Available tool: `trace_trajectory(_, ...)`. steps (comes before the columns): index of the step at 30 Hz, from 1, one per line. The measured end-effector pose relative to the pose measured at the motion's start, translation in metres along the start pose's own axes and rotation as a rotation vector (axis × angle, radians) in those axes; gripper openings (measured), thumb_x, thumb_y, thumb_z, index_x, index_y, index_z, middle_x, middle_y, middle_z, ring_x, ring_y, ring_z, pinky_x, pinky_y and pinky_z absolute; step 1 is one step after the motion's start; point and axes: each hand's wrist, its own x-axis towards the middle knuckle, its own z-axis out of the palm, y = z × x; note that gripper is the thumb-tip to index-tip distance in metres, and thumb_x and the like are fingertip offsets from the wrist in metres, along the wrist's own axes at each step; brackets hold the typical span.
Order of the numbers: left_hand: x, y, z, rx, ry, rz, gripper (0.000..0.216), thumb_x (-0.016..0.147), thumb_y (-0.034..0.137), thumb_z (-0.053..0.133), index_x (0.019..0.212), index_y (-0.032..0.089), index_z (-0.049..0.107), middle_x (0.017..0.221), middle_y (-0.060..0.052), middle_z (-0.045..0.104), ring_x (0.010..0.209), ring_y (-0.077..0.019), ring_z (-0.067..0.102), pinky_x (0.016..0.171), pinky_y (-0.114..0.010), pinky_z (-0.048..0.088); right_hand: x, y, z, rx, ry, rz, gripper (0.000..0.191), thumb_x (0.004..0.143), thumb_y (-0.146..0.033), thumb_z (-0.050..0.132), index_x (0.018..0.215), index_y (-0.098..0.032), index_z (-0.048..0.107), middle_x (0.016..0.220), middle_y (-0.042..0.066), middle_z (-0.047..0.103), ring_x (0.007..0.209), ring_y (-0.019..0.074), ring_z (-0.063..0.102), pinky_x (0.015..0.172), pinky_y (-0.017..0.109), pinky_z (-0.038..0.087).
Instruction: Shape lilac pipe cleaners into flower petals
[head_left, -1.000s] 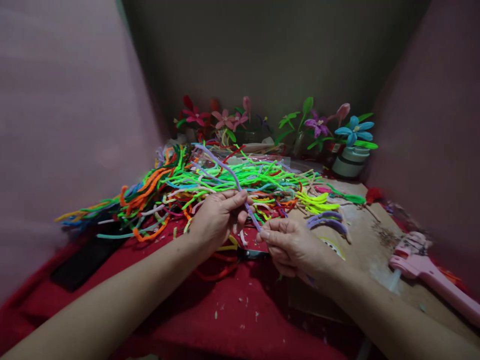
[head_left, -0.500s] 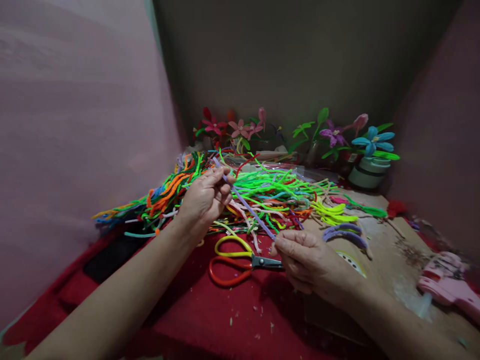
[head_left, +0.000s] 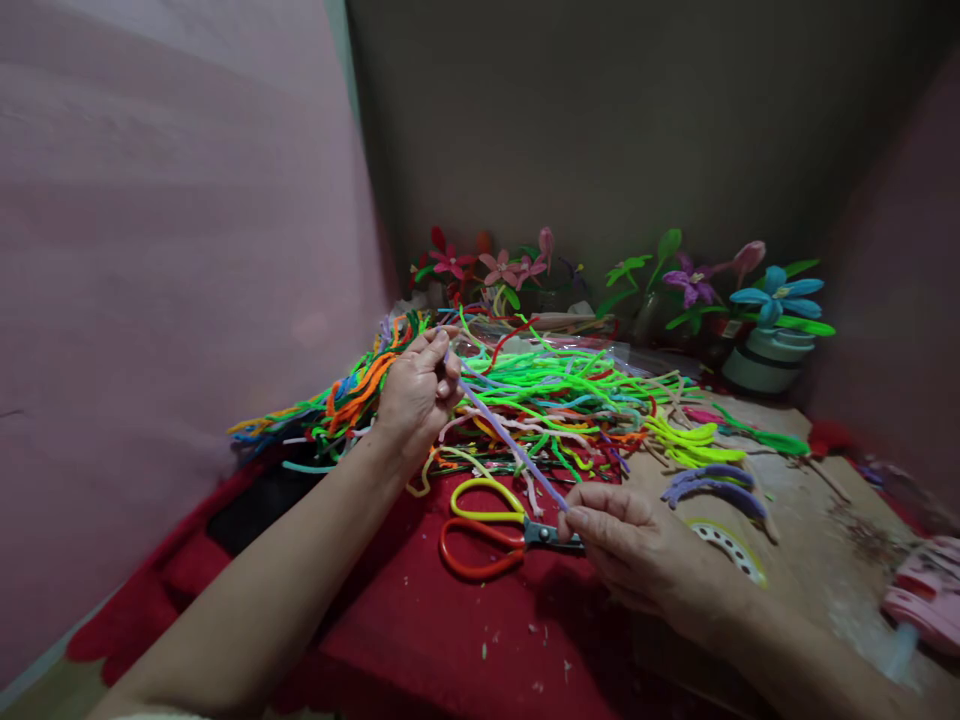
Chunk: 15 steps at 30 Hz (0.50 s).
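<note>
A lilac pipe cleaner (head_left: 510, 437) stretches slantwise between my two hands, nearly straight. My left hand (head_left: 420, 395) pinches its upper far end, above the heap of pipe cleaners. The lower near end is gripped between thumb and fingers of my right hand (head_left: 630, 540). Beneath the strand lie scissors (head_left: 487, 540) with one yellow and one red handle loop; my right hand hides the blade tips. Bright green pipe cleaners (head_left: 540, 375) and other colours form a loose pile behind. Several bent purple pieces (head_left: 712, 485) rest to the right of the pile, near yellow-green ones (head_left: 690, 440).
Pipe-cleaner flowers stand along the back, among them a blue flower (head_left: 778, 293) in a pale jar (head_left: 769, 360). A pink glue gun (head_left: 930, 590) lies at right on cardboard (head_left: 810, 530). Red cloth (head_left: 420, 620) covers the table. A dark flat object (head_left: 255, 505) lies left.
The whole view has shifted, so everything appears farther right and slightly lower. Both hands still hold the lilac pipe cleaner; less of its far end shows beyond my left fingers.
</note>
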Motion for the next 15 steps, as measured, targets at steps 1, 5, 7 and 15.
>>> trace_trajectory(1, 0.002, 0.0, -0.001, -0.006, 0.0, 0.006, 0.003, 0.082, 0.019, 0.055, 0.082, 0.017, 0.057, 0.043, 0.009, 0.045, 0.028, -0.002, 0.029, 0.029, -0.013, 0.021, -0.001, 0.0, 0.0, -0.011, -0.002, 0.005, 0.031, 0.073, -0.048, 0.061, 0.072, -0.019, 0.052, 0.035, -0.012, 0.025, 0.029, 0.0024, 0.014, 0.027, 0.014, 0.01)
trace_trajectory(5, 0.007, 0.004, -0.003, -0.075, -0.024, 0.009, 0.007, 0.085, 0.017, 0.051, 0.082, 0.016, 0.057, 0.044, 0.008, 0.046, 0.028, -0.0018, 0.031, 0.03, -0.013, 0.026, -0.001, -0.002, 0.0, -0.018, 0.01, -0.019, 0.032, 0.074, -0.048, 0.061, 0.073, -0.017, 0.054, 0.035, -0.012, 0.026, 0.029, 0.0019, 0.015, 0.027, 0.014, 0.011)
trace_trajectory(7, 0.006, 0.005, -0.004, -0.173, -0.07, -0.023, 0.011, 0.088, 0.017, 0.048, 0.085, 0.014, 0.059, 0.053, 0.005, 0.054, 0.033, -0.0012, 0.038, 0.033, -0.012, 0.033, 0.001, -0.001, -0.003, 0.007, 0.018, -0.043, 0.03, 0.075, -0.046, 0.061, 0.073, -0.017, 0.055, 0.035, -0.012, 0.026, 0.029, 0.0018, 0.013, 0.027, 0.013, 0.011)
trace_trajectory(15, -0.016, -0.01, -0.002, -0.111, -0.343, -0.266, 0.019, 0.077, 0.012, 0.063, 0.094, 0.006, 0.065, 0.082, -0.009, 0.068, 0.055, -0.0061, 0.058, 0.05, -0.015, 0.049, 0.013, 0.012, -0.019, 0.164, -0.009, -0.109, 0.021, 0.081, -0.038, 0.058, 0.077, -0.018, 0.057, 0.035, -0.013, 0.023, 0.027, 0.0026, 0.01, 0.025, 0.014, 0.012)
